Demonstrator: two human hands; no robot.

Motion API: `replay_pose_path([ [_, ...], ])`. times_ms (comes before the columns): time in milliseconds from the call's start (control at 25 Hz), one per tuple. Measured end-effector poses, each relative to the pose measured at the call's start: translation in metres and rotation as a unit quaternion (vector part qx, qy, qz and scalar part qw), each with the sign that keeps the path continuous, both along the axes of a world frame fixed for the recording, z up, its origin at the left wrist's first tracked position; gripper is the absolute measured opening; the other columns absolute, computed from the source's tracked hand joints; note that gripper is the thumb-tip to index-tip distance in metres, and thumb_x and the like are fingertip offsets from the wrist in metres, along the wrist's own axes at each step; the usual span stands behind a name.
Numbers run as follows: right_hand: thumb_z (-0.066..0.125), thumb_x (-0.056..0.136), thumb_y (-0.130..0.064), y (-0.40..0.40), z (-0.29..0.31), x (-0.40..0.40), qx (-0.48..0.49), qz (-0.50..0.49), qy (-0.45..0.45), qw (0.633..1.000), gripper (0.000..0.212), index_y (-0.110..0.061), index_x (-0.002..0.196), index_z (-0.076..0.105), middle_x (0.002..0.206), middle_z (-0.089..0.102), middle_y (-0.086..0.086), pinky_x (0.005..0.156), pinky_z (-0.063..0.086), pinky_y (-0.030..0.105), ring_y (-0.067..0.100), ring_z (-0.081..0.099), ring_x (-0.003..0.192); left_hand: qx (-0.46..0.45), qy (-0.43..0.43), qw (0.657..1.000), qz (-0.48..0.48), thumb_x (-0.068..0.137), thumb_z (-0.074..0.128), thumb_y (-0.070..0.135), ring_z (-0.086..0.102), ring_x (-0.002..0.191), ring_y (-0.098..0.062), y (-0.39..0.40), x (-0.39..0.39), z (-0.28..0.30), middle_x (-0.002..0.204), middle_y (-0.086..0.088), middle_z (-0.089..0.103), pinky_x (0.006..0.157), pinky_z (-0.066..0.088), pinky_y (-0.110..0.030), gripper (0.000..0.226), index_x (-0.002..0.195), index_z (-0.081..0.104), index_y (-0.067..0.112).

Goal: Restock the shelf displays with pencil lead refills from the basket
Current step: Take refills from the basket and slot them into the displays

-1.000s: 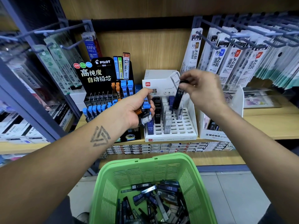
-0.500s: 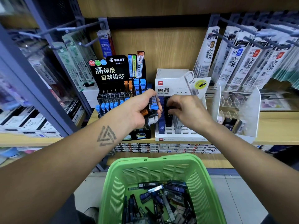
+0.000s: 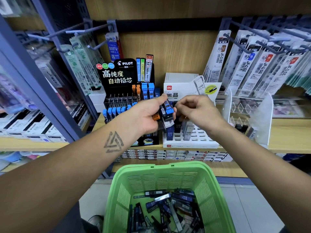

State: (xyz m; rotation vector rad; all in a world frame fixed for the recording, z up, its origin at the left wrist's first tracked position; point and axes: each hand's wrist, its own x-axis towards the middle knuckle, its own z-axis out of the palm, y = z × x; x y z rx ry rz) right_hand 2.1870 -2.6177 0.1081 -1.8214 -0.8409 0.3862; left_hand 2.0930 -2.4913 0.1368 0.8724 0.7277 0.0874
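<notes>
Refills [image 3: 165, 112]: a mixed bundle of blue-, orange- and grey-capped cases, gripped in the left hand [image 3: 146, 115] at picture centre, in front of the white tray [image 3: 190, 141]. Right hand [image 3: 197, 109], at 3 o'clock of the bundle, has its fingers [image 3: 180, 105] curled toward the top case; whether they already pinch it cannot be told. Risk, as judged: pulling 1 case could loosen the others, which would drop onto the shelf or floor. More refills lie in the green basket [image 3: 121, 190] at 6 o'clock. The black PILOT stand [image 3: 124, 76] sits at 10 o'clock, a clear rack [image 3: 262, 118] at 3 o'clock. Hanging packs [image 3: 249, 64] overhang the tray at 1 o'clock.
</notes>
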Motion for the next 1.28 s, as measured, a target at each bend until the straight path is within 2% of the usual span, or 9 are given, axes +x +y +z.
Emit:
replay_pose_path([
  [80, 0.063, 0.098, -0.020, -0.007, 0.011, -0.007, 0.050, 0.033, 0.145, 0.988, 0.019, -0.004, 0.086, 0.063, 0.069, 0.068, 0.012, 0.052, 0.042, 0.028, 0.025, 0.059, 0.054, 0.006, -0.006, 1.000, 0.010, 0.098, 0.061, 0.029, 0.067, 0.057, -0.025, -0.001, 0.004, -0.001, 0.083, -0.016, 0.071, 0.055, 0.060, -0.036, 0.030, 0.111, 0.063, 0.002],
  [200, 0.074, 0.087, -0.031, -0.014, 0.017, -0.016, 0.036, 0.053, 0.113, 0.992, 0.032, -0.004, 0.089, 0.058, 0.060, 0.064, 0.011, 0.042, 0.034, 0.023, 0.023, 0.053, 0.047, 0.025, -0.008, 0.999, 0.021, 0.100, 0.058, 0.031, 0.072, 0.072, -0.027, -0.002, 0.011, -0.003, 0.102, -0.015, 0.074, 0.058, 0.061, -0.042, 0.035, 0.123, 0.064, 0.005],
  [320, 0.083, 0.080, -0.022, -0.012, 0.019, -0.019, 0.009, 0.032, 0.096, 0.995, 0.033, -0.002, 0.091, 0.059, 0.059, 0.064, 0.008, 0.039, 0.032, 0.021, 0.017, 0.049, 0.042, 0.028, -0.014, 0.998, 0.053, 0.100, 0.058, 0.029, 0.072, 0.072, -0.029, -0.004, 0.016, -0.006, 0.105, -0.016, 0.074, 0.056, 0.061, -0.044, 0.034, 0.124, 0.064, 0.005],
  [480, 0.085, 0.078, -0.015, -0.013, 0.026, -0.018, -0.025, 0.030, 0.141, 0.989, 0.027, -0.003, 0.087, 0.062, 0.064, 0.068, 0.012, 0.040, 0.036, 0.022, 0.015, 0.053, 0.043, 0.029, -0.021, 0.996, 0.081, 0.100, 0.058, 0.030, 0.073, 0.064, -0.030, -0.004, 0.018, -0.010, 0.102, -0.017, 0.074, 0.051, 0.057, -0.042, 0.035, 0.125, 0.062, 0.007],
  [720, 0.080, 0.080, -0.007, -0.011, 0.026, -0.013, -0.010, 0.035, 0.217, 0.976, 0.015, -0.002, 0.078, 0.067, 0.061, 0.066, 0.010, 0.040, 0.037, 0.020, 0.014, 0.056, 0.044, 0.035, -0.032, 0.994, 0.098, 0.099, 0.060, 0.032, 0.074, 0.092, -0.030, 0.000, 0.019, -0.009, 0.110, -0.014, 0.074, 0.065, 0.062, -0.050, 0.037, 0.127, 0.061, 0.009],
  [800, 0.078, 0.081, -0.004, -0.013, 0.028, -0.013, -0.008, 0.046, 0.246, 0.968, 0.012, -0.003, 0.077, 0.067, 0.070, 0.070, 0.013, 0.043, 0.040, 0.019, 0.014, 0.062, 0.050, 0.031, -0.036, 0.992, 0.114, 0.099, 0.060, 0.031, 0.073, 0.092, -0.031, 0.003, 0.020, -0.009, 0.112, -0.014, 0.073, 0.067, 0.060, -0.053, 0.037, 0.127, 0.060, 0.008],
  [960, 0.078, 0.082, -0.009, -0.012, 0.027, -0.016, 0.009, 0.044, 0.257, 0.965, 0.017, -0.004, 0.091, 0.065, 0.072, 0.069, 0.012, 0.047, 0.048, 0.022, 0.018, 0.066, 0.055, 0.029, -0.044, 0.990, 0.132, 0.100, 0.059, 0.029, 0.073, 0.081, -0.028, 0.003, 0.018, -0.008, 0.109, -0.012, 0.073, 0.063, 0.061, -0.049, 0.033, 0.126, 0.059, 0.009],
  [1160, 0.078, 0.084, -0.017, -0.009, 0.023, -0.018, 0.007, 0.017, 0.186, 0.982, 0.019, -0.001, 0.087, 0.068, 0.065, 0.065, 0.011, 0.043, 0.043, 0.021, 0.015, 0.057, 0.046, 0.035, -0.054, 0.991, 0.118, 0.099, 0.059, 0.029, 0.072, 0.085, -0.028, 0.002, 0.019, -0.009, 0.105, -0.013, 0.073, 0.081, 0.059, -0.051, 0.034, 0.125, 0.058, 0.008],
  [1280, 0.080, 0.083, -0.015, -0.008, 0.022, -0.018, -0.008, 0.020, 0.176, 0.984, 0.016, -0.003, 0.080, 0.070, 0.061, 0.064, 0.008, 0.042, 0.037, 0.020, 0.011, 0.053, 0.044, 0.036, -0.056, 0.990, 0.121, 0.100, 0.058, 0.030, 0.071, 0.075, -0.026, 0.002, 0.018, -0.010, 0.099, -0.013, 0.071, 0.070, 0.062, -0.046, 0.034, 0.126, 0.058, 0.008],
])
